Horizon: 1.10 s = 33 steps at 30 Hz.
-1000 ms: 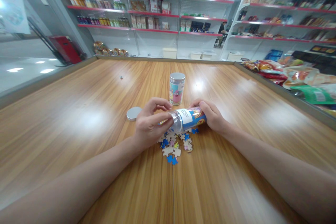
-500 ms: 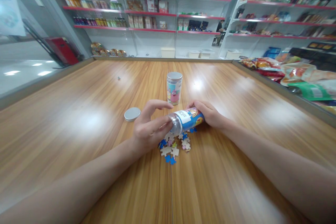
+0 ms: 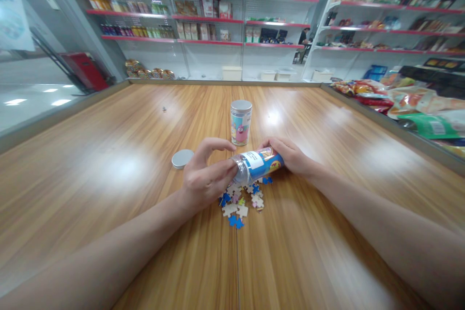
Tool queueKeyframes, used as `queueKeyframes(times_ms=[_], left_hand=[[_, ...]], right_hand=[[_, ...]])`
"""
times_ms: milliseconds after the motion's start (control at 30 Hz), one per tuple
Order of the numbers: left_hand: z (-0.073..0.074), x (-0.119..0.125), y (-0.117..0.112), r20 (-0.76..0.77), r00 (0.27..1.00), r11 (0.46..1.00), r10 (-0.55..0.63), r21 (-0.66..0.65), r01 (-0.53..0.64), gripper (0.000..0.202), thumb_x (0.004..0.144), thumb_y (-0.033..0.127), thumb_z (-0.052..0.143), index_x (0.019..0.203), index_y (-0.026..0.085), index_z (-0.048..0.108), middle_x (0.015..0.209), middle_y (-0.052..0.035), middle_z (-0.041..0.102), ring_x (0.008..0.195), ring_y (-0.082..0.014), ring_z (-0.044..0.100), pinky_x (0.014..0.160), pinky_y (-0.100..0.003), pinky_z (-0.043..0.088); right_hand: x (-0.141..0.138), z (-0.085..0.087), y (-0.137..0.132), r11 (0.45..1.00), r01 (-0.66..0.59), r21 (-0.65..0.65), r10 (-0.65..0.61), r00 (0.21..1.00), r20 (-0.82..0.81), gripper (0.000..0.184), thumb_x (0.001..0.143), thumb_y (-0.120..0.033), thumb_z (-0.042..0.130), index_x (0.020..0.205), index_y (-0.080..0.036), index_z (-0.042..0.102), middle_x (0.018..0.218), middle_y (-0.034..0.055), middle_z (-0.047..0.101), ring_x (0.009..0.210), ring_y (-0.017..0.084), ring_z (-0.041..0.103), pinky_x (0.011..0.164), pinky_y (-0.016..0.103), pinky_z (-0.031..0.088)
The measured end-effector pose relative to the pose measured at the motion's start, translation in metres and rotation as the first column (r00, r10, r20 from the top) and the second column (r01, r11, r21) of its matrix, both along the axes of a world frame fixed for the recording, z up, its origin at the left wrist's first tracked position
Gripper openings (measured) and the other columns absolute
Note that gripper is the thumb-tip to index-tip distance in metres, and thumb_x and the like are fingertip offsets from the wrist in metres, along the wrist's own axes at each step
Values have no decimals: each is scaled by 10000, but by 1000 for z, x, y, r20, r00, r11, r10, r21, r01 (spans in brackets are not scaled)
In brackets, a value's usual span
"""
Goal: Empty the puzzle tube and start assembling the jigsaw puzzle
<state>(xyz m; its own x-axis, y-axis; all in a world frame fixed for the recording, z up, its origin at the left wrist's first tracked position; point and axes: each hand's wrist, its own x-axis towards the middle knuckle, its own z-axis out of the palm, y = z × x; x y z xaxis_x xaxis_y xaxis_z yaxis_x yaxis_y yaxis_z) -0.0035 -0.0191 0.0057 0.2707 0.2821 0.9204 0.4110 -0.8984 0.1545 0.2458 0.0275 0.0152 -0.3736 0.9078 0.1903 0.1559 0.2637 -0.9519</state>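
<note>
My right hand (image 3: pixel 289 156) is wrapped around the base of a clear jar (image 3: pixel 256 164) with a blue printed wrap and a white label. The jar is tilted on its side, its open mouth facing left. My left hand (image 3: pixel 209 172) is at that mouth, some fingers stretched into it and one finger arched apart above; those fingertips are hidden. Under the jar lies a loose pile of jigsaw puzzle pieces (image 3: pixel 229 209), some blue, some pale. A silver lid (image 3: pixel 182 159) lies flat beside my left hand. Behind, a second jar (image 3: pixel 240 123) stands upright with its silver lid on.
The wooden table (image 3: pixel 109 203) has a raised dark edge. A tiny object (image 3: pixel 164 109) lies toward its far left. Packaged snacks (image 3: pixel 428 106) are heaped beyond the right edge. Stocked shelves (image 3: pixel 207 17) line the back, and a person (image 3: pixel 303 38) is far off.
The jar has tipped slightly nearer level, and my left fingers reach a little further into its mouth. The pieces, the lid and the standing jar have stayed in place.
</note>
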Motion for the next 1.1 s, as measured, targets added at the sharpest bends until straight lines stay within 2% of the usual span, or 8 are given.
queueKeyframes(times_ms=[167, 300, 433, 533, 700, 767, 933, 1100], left_hand=[[0, 2, 1, 103, 992, 993, 76, -94, -67, 148, 854, 155, 745, 980, 232, 749, 1123, -59, 623, 1030, -179, 634, 848, -353, 600], [2, 5, 0, -66, 998, 970, 7, -241, -23, 200, 870, 372, 746, 950, 188, 759, 1240, -129, 574, 1154, -253, 574, 886, -412, 579], [1, 7, -2, -71, 988, 984, 140, -100, -147, 202, 788, 300, 830, 949, 207, 752, 1083, -97, 590, 1020, -222, 569, 828, -372, 545], [-1, 9, -4, -50, 998, 984, 49, -168, -57, 117, 875, 192, 733, 989, 175, 711, 935, -60, 633, 863, -157, 603, 742, -282, 524], [-3, 12, -6, -105, 992, 893, -66, -451, 11, 128, 956, 241, 621, 914, 146, 695, 679, 6, 614, 552, -94, 524, 518, -207, 435], [-4, 13, -5, -96, 986, 853, -133, -517, 65, 154, 965, 252, 602, 949, 148, 713, 704, -5, 657, 575, -111, 577, 538, -212, 473], [-5, 13, -1, -24, 971, 796, -239, -578, 182, 191, 969, 263, 592, 1042, 165, 738, 944, -65, 756, 872, -198, 720, 788, -307, 592], [-5, 9, 4, 49, 977, 781, -208, -592, 196, 191, 968, 250, 581, 1030, 147, 730, 868, -67, 738, 803, -196, 705, 736, -307, 599]], right_hand=[[3, -14, 6, 994, 110, 2, -109, 987, -120, 365, 903, -470, 496, 833, -161, 675, 753, 24, 672, 680, 153, 595, 619, 252, 482], [3, -16, 6, 988, 149, 43, -143, 981, -130, 363, 922, -451, 472, 832, -167, 681, 752, 14, 659, 712, 150, 592, 648, 245, 477], [-1, -12, 3, 979, 191, 67, -183, 977, -111, 351, 908, -424, 469, 792, -171, 684, 725, 16, 650, 700, 160, 584, 628, 254, 471], [-4, -12, 2, 971, 231, 60, -222, 967, -122, 340, 889, -410, 464, 770, -174, 677, 714, 17, 645, 689, 165, 580, 619, 262, 467], [-4, -14, 1, 957, 272, 105, -260, 959, -111, 358, 913, -403, 441, 790, -171, 686, 732, 19, 648, 704, 166, 580, 642, 265, 459], [-4, -14, -1, 951, 273, 148, -263, 961, -82, 379, 933, -400, 425, 792, -169, 690, 730, 20, 645, 707, 166, 580, 647, 266, 453], [-4, -14, -3, 946, 253, 201, -249, 968, -45, 377, 954, -363, 401, 795, -172, 684, 741, 18, 638, 722, 165, 582, 660, 267, 444], [-7, -16, -6, 926, 270, 263, -263, 963, -62, 377, 980, -378, 383, 825, -181, 666, 785, 20, 649, 751, 172, 585, 687, 279, 447]])
